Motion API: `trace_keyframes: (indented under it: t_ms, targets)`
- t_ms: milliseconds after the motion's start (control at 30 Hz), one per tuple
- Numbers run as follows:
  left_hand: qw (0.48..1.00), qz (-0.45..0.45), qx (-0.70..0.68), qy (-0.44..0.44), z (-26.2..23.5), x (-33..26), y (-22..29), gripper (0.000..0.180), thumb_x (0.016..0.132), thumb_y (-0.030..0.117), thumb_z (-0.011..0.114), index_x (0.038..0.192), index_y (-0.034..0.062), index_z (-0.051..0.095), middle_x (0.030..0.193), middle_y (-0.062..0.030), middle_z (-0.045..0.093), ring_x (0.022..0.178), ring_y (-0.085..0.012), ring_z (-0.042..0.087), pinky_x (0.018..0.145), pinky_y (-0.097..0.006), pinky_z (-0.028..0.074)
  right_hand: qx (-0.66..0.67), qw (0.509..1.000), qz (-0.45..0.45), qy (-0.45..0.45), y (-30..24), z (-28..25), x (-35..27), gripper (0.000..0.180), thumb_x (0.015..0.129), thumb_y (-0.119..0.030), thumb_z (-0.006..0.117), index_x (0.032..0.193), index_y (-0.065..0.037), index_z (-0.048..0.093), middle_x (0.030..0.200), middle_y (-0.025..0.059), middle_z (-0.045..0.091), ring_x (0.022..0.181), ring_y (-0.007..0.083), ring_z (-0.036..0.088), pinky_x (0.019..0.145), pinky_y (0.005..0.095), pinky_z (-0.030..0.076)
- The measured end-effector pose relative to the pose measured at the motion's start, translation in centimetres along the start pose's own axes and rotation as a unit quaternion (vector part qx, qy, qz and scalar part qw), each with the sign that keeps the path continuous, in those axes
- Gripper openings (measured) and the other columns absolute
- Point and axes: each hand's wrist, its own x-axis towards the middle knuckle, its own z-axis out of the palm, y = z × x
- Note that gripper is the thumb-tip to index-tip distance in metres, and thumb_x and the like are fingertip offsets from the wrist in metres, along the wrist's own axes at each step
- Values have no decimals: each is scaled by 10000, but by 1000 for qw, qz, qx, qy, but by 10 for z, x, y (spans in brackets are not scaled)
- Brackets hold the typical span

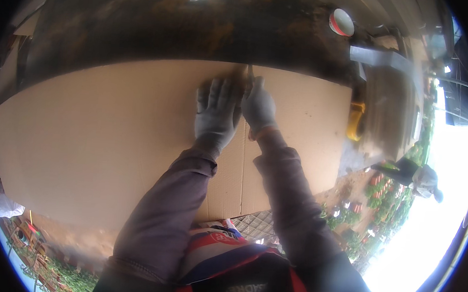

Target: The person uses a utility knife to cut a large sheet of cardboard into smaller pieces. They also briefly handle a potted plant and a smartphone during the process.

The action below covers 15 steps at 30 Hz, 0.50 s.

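Observation:
A large brown cardboard sheet (99, 136) lies flat on a dark worn workbench (144, 26). My left hand (216, 112), in a grey glove, presses flat on the cardboard with its fingers spread, just left of a straight line that runs through the sheet toward me. My right hand (258, 105), also gloved, is shut on a thin cutting tool (250, 73) whose tip meets the cardboard near its far edge, right beside my left fingertips.
A yellow tool (355, 120) lies at the cardboard's right edge. A roll of red and white tape (341, 21) sits at the back of the bench, near a grey metal piece (384, 59). Another person (416, 178) bends over plants to the right.

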Motion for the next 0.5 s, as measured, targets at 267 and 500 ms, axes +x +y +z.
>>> trace_keyframes:
  t_ms: [267, 500]
  targets:
    - [1000, -8, -4, -28, -2, 3, 1, 556, 938, 358, 504, 1446, 160, 398, 1466, -97, 427, 1393, -320, 341, 1167, -580, 150, 2, 1000, 26, -5, -3, 1, 4, 253, 1004, -259, 379, 1094, -25, 413, 804, 294, 647, 761, 492, 627, 678, 570, 492]
    - [999, -9, 11, -45, -4, 2, 1, 556, 938, 357, 501, 1445, 154, 401, 1476, -93, 420, 1407, -310, 322, 1166, -581, 142, 13, 999, 41, -14, -7, -4, 1, 225, 987, -226, 405, 1093, -28, 415, 810, 292, 650, 764, 487, 629, 683, 571, 490]
